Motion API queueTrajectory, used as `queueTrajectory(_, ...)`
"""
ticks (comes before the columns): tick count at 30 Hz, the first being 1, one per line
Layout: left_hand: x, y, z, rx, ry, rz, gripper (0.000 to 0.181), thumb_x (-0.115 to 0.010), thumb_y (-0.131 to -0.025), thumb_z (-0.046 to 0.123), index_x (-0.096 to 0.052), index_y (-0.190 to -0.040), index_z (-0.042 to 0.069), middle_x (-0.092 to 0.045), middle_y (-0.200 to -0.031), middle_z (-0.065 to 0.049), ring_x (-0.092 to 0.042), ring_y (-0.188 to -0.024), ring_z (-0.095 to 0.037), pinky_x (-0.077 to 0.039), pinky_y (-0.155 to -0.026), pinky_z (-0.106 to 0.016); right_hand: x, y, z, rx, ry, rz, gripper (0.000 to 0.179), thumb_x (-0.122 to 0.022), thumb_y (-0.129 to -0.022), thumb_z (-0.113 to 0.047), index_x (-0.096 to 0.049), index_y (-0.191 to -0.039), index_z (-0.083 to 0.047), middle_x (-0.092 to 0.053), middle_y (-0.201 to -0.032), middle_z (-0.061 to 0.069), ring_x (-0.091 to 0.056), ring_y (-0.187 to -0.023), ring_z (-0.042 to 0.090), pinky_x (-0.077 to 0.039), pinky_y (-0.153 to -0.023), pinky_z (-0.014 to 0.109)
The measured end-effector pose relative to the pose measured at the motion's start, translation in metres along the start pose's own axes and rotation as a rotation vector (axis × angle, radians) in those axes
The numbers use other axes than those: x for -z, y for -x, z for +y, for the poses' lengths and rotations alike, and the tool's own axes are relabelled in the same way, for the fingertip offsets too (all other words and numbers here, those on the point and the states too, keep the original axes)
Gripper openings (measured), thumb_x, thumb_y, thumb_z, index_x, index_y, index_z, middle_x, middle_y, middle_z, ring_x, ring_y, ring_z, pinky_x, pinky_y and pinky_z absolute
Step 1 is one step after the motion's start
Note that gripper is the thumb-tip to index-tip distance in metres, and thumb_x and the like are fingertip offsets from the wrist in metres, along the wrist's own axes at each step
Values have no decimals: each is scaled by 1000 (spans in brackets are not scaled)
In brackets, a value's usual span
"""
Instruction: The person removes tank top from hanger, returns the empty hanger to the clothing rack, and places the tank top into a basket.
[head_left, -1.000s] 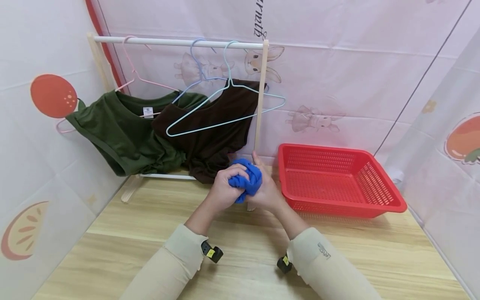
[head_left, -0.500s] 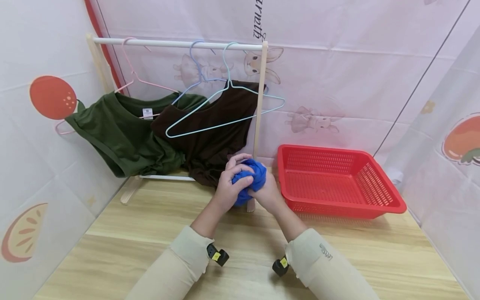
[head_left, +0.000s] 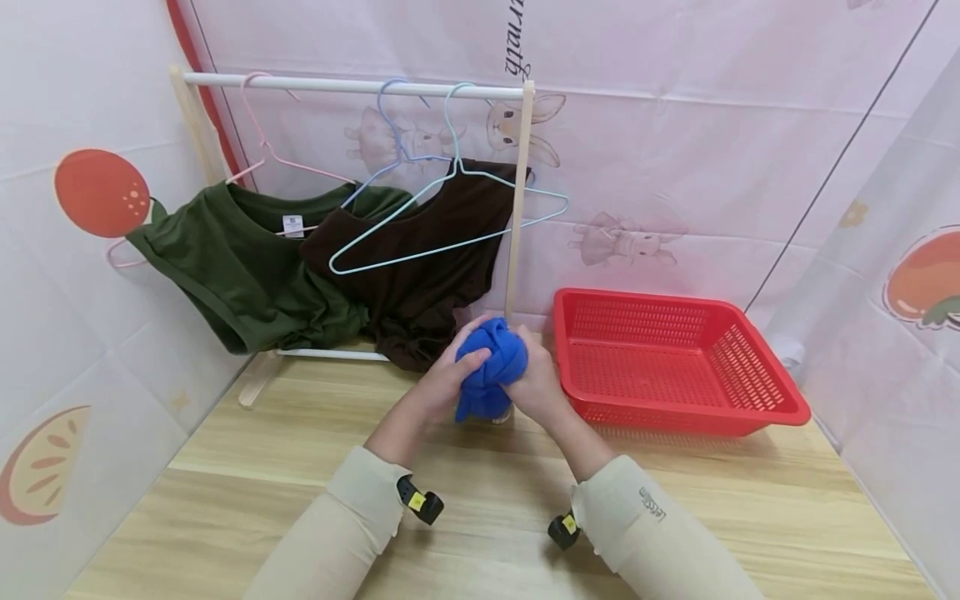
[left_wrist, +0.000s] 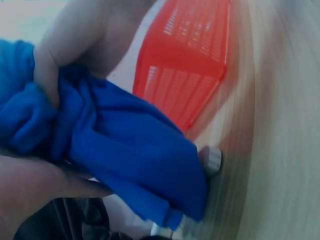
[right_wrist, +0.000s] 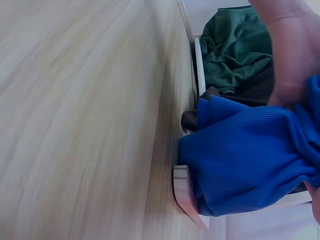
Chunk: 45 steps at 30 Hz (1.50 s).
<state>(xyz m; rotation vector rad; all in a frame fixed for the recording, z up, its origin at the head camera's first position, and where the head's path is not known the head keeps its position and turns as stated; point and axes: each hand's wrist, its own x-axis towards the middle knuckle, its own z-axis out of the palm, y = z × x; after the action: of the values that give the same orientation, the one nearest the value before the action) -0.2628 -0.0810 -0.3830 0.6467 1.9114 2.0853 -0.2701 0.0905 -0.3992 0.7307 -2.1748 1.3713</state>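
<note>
In the head view both hands grip a bunched, twisted blue ribbed cloth (head_left: 491, 367) above the wooden table. The left hand (head_left: 441, 382) is on its left side, with the thumb across the front. From the right, the right hand (head_left: 537, 382) grips it, most of its fingers hidden behind the fabric. A loose end of the cloth (right_wrist: 240, 155) hangs below the hands, its ribbing plain in the right wrist view. In the left wrist view the right hand (left_wrist: 95, 35) lies across the top of the bundle and the left hand (left_wrist: 35, 195) is under it.
Behind the hands stands a rack (head_left: 352, 85); a green top (head_left: 255, 267) hangs on a pink hanger and a dark brown top (head_left: 442, 242) beside it. A light-blue hanger (head_left: 420, 260) without clothing is in front. A red perforated basket (head_left: 682, 417) sits on the table (head_left: 712, 492) at right.
The hands have shifted their hold on the blue cloth. The left fingers, earlier over its front, are now mostly behind it, and more of the cloth hangs below the hands.
</note>
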Motion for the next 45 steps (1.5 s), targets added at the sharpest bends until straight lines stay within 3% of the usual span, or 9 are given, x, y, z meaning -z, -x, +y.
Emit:
queueTrajectory(4,8,1,-1,70,-92,-52,90,-59,-87,50,-13,-157,19,-21,-160,-16,-26,-143,-40,-24,-114,-61,0,0,0,51,-10,5,33,-74,-85,-3,-58,-113,-3,-67,-116,14,-64,-110,28,-52,-97,44)
queueTrajectory(8,13,-1,-2,82,-175,-80,95,-62,-84,57,-13,-157,20,-24,-159,-13,-29,-142,-37,-26,-114,-60,0,0,0,98,-12,23,29,-73,-85,-2,-59,-111,-2,-63,-126,15,-59,-119,29,-47,-103,44)
queueTrajectory(12,15,-3,-1,82,-207,-99,93,-63,-85,53,-14,-157,21,-26,-158,-10,-31,-140,-35,-28,-114,-57,-1,1,3,166,20,45,26,-71,-85,1,-59,-108,-1,-58,-130,17,-55,-122,31,-46,-104,46)
queueTrajectory(18,15,-4,-2,78,-222,-97,90,-63,-86,44,-12,-157,21,-24,-159,-9,-30,-141,-35,-27,-114,-57,-2,0,9,269,120,85,29,-73,-84,1,-58,-109,-1,-53,-131,20,-54,-122,34,-49,-101,46)
queueTrajectory(25,14,-4,-11,19,-161,-109,99,-70,-82,49,-11,-156,21,-23,-158,-11,-33,-139,-36,-30,-113,-58,-1,-1,16,397,216,121,40,-77,-79,1,-56,-112,-8,-49,-134,21,-57,-119,37,-51,-97,46)
queueTrajectory(28,12,-4,-14,-26,-130,-88,98,-72,-81,41,-12,-155,20,-25,-157,-13,-35,-137,-36,-31,-112,-58,0,-1,18,414,214,126,46,-78,-78,2,-55,-116,-10,-46,-136,23,-57,-120,39,-51,-96,49)
queueTrajectory(36,5,-4,-13,-75,-69,44,87,-66,-78,11,-21,-153,23,-34,-151,-15,-41,-128,-36,-39,-104,-53,2,0,18,308,192,66,56,-75,-83,-3,-47,-130,-16,-34,-149,20,-47,-131,39,-48,-100,53)
queueTrajectory(41,5,-5,-12,-99,-89,110,85,-65,-78,2,-25,-151,21,-37,-147,-17,-43,-124,-35,-41,-99,-49,2,0,14,166,109,-12,69,-70,-85,2,-41,-144,-18,-28,-155,15,-37,-140,37,-40,-107,56)
queueTrajectory(45,6,-6,-12,-125,-91,185,83,-67,-76,-5,-32,-147,20,-41,-143,-15,-44,-122,-35,-40,-98,-50,2,1,11,-1,-3,-98,82,-58,-87,12,-30,-154,-26,-28,-159,9,-32,-144,34,-36,-110,57)
